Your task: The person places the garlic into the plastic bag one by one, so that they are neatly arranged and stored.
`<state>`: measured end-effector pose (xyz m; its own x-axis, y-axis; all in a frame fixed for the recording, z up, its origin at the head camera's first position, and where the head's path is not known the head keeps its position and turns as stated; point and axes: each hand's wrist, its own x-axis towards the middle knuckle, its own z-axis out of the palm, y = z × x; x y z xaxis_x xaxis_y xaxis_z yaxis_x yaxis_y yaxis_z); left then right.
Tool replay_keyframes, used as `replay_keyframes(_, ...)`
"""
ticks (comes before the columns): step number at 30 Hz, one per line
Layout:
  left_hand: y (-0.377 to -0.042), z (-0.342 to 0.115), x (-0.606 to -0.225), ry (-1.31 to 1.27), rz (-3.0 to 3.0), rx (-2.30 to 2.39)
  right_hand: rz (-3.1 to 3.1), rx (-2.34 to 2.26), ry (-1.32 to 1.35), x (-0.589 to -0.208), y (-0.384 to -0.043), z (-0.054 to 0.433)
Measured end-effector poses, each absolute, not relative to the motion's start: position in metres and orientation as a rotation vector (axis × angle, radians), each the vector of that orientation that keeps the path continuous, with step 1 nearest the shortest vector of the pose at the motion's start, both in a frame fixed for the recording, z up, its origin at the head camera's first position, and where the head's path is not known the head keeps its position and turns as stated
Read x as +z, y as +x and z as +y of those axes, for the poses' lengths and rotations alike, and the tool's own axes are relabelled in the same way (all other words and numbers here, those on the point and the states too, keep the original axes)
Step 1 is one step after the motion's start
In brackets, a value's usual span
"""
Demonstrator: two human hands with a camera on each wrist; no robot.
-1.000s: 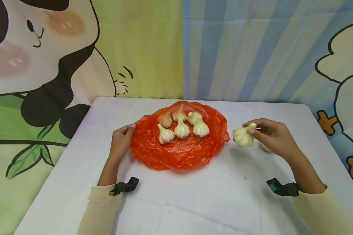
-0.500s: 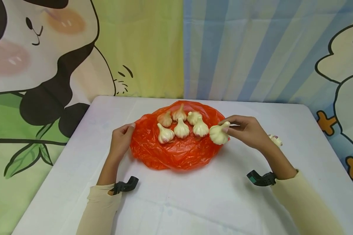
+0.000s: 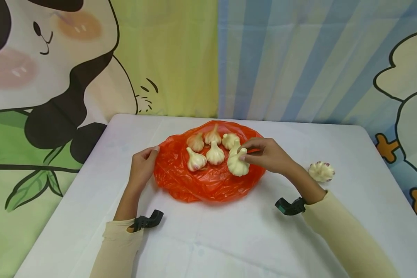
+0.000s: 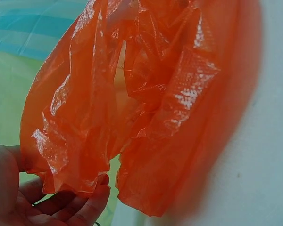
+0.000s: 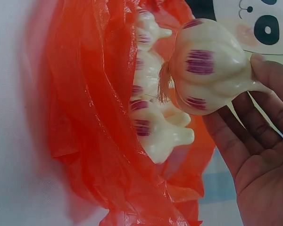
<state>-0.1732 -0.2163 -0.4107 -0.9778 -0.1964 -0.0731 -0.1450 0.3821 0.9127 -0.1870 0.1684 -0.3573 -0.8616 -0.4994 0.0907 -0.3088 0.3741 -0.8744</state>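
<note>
A red plastic bag (image 3: 212, 185) lies spread on the table with several garlic bulbs (image 3: 196, 160) on it. My left hand (image 3: 143, 164) pinches the bag's left edge; in the left wrist view the thumb and fingers (image 4: 92, 207) meet at the crumpled plastic. My right hand (image 3: 269, 154) holds one garlic bulb (image 3: 238, 165) by its stem, over the right part of the bag. In the right wrist view that bulb (image 5: 210, 66) shows purple streaks and a tuft of roots, close above other bulbs (image 5: 158, 129) in the bag.
Another garlic bulb (image 3: 321, 171) lies on the white table (image 3: 208, 247), right of the bag and beyond my right forearm. A printed curtain (image 3: 281, 58) hangs behind the table's far edge. Black wrist cameras (image 3: 148, 220) sit on both wrists.
My right hand has carried the held bulb leftward from beside the bag to over it. The bulb on the table at right has come into full view. My left hand stays at the bag's edge.
</note>
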Motion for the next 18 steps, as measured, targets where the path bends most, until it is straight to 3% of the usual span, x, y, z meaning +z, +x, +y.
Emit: replay_keyframes(18, -0.172, -0.214, -0.410, 0.314, -2.556, -1.709, 2.455, -1.306, -0.973, -0.355, -0.203, 0.136)
